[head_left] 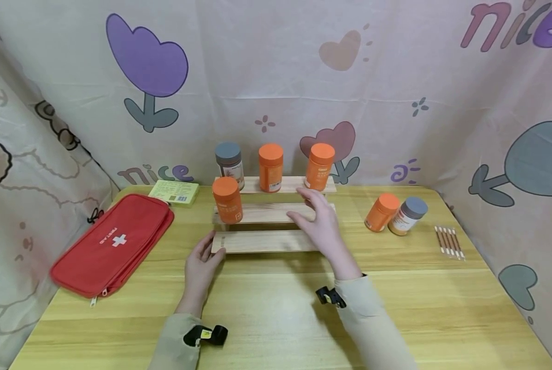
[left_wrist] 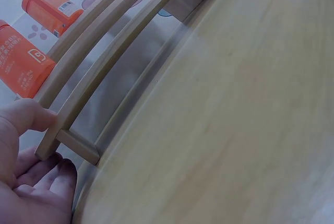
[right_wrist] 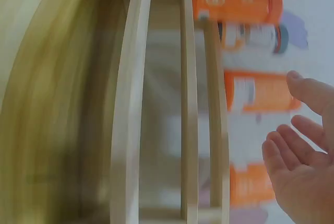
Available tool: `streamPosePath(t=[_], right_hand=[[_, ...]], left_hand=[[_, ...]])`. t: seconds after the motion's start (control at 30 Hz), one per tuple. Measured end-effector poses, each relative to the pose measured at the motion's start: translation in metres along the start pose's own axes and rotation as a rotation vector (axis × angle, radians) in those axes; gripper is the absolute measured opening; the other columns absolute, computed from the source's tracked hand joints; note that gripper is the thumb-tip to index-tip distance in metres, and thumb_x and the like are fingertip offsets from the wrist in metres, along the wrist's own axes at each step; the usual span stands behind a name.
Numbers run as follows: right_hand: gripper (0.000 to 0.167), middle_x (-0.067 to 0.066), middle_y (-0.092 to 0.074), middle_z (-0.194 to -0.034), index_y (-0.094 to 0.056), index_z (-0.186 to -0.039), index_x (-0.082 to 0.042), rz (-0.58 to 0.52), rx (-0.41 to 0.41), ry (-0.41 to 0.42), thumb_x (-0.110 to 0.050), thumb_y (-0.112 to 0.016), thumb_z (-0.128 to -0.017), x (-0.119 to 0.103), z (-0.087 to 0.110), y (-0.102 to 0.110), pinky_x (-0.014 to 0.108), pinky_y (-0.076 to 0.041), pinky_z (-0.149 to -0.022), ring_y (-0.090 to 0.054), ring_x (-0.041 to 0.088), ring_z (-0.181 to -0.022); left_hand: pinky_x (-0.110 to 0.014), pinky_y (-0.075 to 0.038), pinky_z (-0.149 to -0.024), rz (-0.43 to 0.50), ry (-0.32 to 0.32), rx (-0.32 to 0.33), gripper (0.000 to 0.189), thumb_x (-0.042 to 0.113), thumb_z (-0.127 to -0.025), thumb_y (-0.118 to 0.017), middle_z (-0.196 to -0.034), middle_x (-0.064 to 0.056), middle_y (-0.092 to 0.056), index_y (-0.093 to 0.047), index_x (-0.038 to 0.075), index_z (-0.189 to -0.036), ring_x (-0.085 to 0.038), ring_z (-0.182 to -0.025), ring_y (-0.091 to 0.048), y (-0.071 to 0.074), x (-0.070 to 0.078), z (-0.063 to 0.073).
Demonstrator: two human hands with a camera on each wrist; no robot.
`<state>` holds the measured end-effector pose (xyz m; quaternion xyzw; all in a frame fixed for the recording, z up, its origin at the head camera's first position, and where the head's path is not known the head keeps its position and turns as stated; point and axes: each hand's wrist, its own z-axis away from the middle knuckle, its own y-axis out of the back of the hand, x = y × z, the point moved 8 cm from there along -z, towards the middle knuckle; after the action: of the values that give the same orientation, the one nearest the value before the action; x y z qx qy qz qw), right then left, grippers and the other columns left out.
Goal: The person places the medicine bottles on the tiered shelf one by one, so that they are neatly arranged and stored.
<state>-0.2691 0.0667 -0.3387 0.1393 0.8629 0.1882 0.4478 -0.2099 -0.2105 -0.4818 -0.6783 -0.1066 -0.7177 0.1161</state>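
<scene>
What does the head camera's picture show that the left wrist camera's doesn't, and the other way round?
Only the head view shows the red first-aid pouch, the green box, the cotton swabs, the right hand and the two grey-capped bottles.

Only the left wrist view shows the short wooden block under the front slat.

Both show the left hand gripping the wooden rack, orange bottles on it, the wood-grain table and the printed backdrop.
</scene>
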Motion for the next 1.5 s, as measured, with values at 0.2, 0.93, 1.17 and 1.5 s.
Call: streamPosePath(t=[0.2,0.93,1.17,1.5], right_hand=[[0.052,0.012,-0.054,-0.127,-0.056,-0.128,-0.002,0.047,0.075,-0.057,-0.009,-0.077,-0.081,0.024,0.013,0.04,0.036,-0.045,-0.1,-0.053,0.027,-0.114],[0.047,0.018,-0.054,-0.127,-0.059,-0.123,0.0,0.338,0.483,-0.253,-0.01,-0.077,-0.081,0.098,0.043,0.147,0.047,-0.031,-0.105,-0.042,0.035,-0.121],[0.059,0.017,-0.043,-0.14,-0.049,-0.137,-0.002,0.334,0.413,-0.395,-0.015,-0.074,-0.085,0.122,0.049,0.154,0.047,-0.029,-0.11,-0.036,0.035,-0.13],[0.07,0.022,-0.033,-0.145,-0.036,-0.145,0.0,0.247,0.329,-0.459,-0.015,-0.072,-0.087,0.141,0.048,0.145,0.043,-0.031,-0.11,-0.034,0.036,-0.133]], left_hand=[[-0.032,-0.035,-0.107,-0.005,-0.002,-0.005,0.058,0.004,-0.09,-0.065,-0.146,-0.012,-0.039,-0.042,0.003,-0.143,-0.021,-0.134,-0.038,-0.001,0.002,0.001],[-0.025,-0.037,-0.104,-0.032,0.004,0.0,0.059,0.006,-0.09,-0.066,-0.147,-0.012,-0.039,-0.041,0.004,-0.143,-0.023,-0.135,-0.037,0.0,-0.002,0.0],[-0.023,-0.038,-0.103,-0.043,0.009,0.001,0.059,0.005,-0.09,-0.066,-0.147,-0.011,-0.039,-0.041,0.004,-0.144,-0.022,-0.134,-0.038,0.001,-0.001,0.0],[-0.029,-0.035,-0.107,-0.01,0.003,-0.017,0.06,0.007,-0.091,-0.065,-0.148,-0.011,-0.037,-0.039,0.004,-0.145,-0.02,-0.135,-0.036,-0.002,0.0,0.001]])
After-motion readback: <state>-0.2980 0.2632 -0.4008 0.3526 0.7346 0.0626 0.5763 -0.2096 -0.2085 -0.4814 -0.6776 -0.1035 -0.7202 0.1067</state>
